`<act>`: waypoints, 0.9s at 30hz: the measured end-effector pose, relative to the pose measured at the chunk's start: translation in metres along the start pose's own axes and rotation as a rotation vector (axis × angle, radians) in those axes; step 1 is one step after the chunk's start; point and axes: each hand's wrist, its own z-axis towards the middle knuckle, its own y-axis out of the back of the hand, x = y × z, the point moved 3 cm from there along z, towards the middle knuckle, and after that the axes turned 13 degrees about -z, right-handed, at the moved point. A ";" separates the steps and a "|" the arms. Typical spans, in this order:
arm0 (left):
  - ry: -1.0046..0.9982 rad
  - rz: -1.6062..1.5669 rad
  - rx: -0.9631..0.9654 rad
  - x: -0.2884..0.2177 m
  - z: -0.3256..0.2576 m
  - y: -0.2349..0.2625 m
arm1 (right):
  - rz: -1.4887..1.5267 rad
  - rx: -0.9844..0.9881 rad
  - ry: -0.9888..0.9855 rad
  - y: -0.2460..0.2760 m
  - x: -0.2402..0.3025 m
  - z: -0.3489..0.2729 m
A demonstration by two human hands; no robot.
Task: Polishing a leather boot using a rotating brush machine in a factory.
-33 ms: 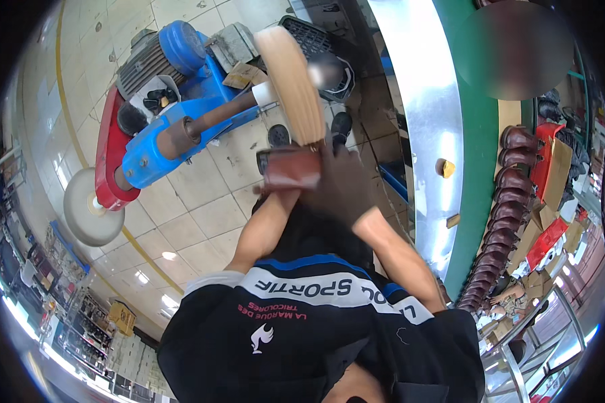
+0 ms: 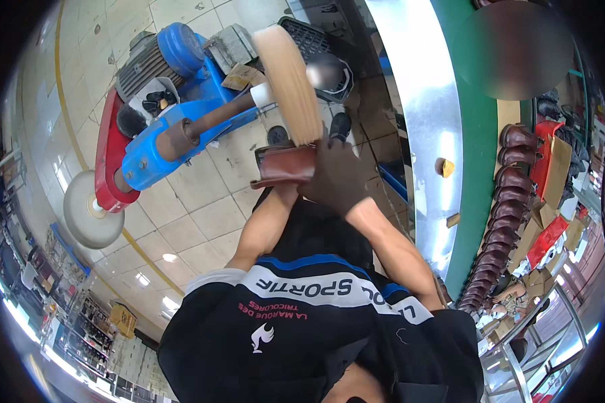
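A reddish-brown leather boot (image 2: 287, 165) is held crosswise against the lower end of a tan buffing wheel (image 2: 291, 87). My left hand (image 2: 286, 190) supports it from below; the leather hides most of that hand, and its fingers do not show. My right hand (image 2: 339, 173), in a dark brown glove, is closed round the boot's right end, just below the wheel. The wheel sits on a steel shaft (image 2: 223, 114) coming out of a blue machine (image 2: 156, 158). Boot and wheel appear to touch at the wheel's bottom edge.
The machine's motor (image 2: 151, 64) stands at the far left, with a pale second wheel (image 2: 81, 208) nearer. A metal-edged bench (image 2: 423, 114) runs along the right, bearing a small yellow piece (image 2: 445, 168). Beyond it stands a row of burgundy boots (image 2: 501, 235). A black crate (image 2: 306, 40) lies behind the wheel.
The boot has shifted slightly left and turned, showing more of its side. My right hand has moved a little left and up with it.
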 end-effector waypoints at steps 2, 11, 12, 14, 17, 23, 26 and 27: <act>0.007 -0.020 0.015 0.002 -0.005 0.003 | -0.013 0.037 -0.017 0.005 0.001 0.007; 0.050 -0.135 0.047 0.010 0.004 0.004 | -0.011 -0.162 0.049 0.000 0.001 0.008; 0.052 -0.148 0.046 0.018 0.008 0.000 | 0.039 -0.196 0.008 0.000 -0.002 0.008; 0.057 -0.175 0.052 0.038 0.012 -0.006 | 0.088 -0.233 -0.036 -0.002 -0.004 0.007; 0.060 -0.218 0.064 0.029 0.012 -0.003 | 0.005 -0.147 0.065 -0.002 0.003 0.001; 0.060 -0.302 0.092 0.014 -0.002 0.007 | 0.196 -0.031 -0.055 0.008 -0.009 -0.007; 0.048 -0.345 0.091 0.004 0.022 0.003 | 0.255 -0.167 -0.072 0.001 -0.024 -0.032; 0.051 -0.360 0.094 0.001 0.018 0.006 | 0.324 -0.233 -0.089 0.001 -0.027 -0.034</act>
